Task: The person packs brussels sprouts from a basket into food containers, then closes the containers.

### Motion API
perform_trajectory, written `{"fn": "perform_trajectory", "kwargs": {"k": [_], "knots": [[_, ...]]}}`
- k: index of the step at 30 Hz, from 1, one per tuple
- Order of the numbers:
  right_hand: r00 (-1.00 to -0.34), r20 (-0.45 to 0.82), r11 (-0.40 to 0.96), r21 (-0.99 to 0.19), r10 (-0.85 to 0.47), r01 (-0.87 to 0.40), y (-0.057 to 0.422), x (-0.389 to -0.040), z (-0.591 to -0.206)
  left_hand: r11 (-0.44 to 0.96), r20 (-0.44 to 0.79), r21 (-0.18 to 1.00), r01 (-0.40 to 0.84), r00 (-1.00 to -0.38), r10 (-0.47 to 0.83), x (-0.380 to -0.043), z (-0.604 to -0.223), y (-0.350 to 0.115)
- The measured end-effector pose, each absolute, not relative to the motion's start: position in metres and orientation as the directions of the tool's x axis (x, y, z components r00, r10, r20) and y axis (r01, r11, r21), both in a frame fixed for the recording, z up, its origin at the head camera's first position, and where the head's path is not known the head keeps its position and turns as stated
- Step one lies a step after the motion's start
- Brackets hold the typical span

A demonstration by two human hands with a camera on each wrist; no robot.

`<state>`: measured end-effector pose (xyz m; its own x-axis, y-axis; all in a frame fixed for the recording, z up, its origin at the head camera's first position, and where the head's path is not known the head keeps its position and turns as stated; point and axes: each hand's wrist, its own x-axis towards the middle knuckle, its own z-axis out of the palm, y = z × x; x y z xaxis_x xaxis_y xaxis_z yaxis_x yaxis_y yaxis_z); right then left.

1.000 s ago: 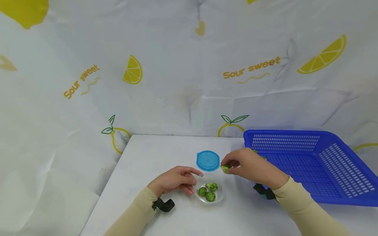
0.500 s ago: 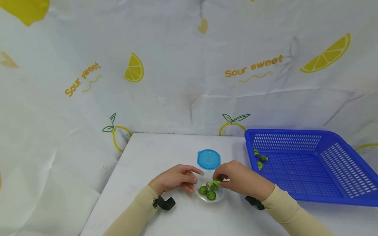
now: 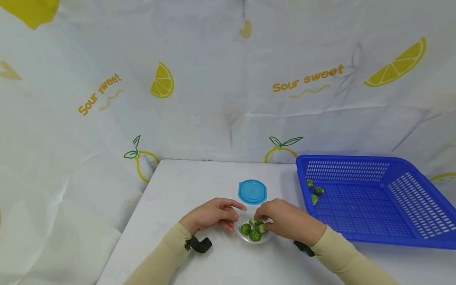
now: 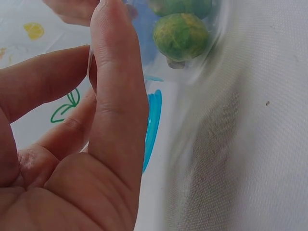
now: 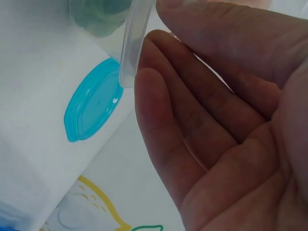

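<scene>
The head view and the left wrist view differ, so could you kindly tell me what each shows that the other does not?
Only the head view shows three Brussels sprouts in the blue basket and both sleeves. Only the left wrist view shows the palm side of the left hand and a dark speck on the white tabletop. Both show that hand, the clear container with other sprouts inside, and the blue lid.

Four green sprouts (image 3: 255, 236) sit clustered in a clear bowl (image 3: 248, 215)

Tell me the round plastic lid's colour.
The round plastic lid is bright blue, shown best in the head view.
</scene>
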<state>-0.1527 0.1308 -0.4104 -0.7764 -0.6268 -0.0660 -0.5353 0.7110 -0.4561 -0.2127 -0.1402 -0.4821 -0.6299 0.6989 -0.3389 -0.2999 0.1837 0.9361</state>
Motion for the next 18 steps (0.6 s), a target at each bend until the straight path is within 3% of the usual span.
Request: {"fn": "perform_trajectory", "kwargs": {"k": [12,18], "knots": [[-0.786,-0.05,0.721,-0.439,-0.616,-0.536,0.145,-0.152,-0.395,0.203,-0.351,0.933,-0.296,-0.631,0.692,-0.214,-0.482,-0.14],[-0.842,-0.034,0.76,-0.451,-0.539,-0.468,0.173,-0.155,-0.378,0.206,-0.351,0.933,-0.294,-0.632,0.691,-0.213,-0.483,-0.139]]}}
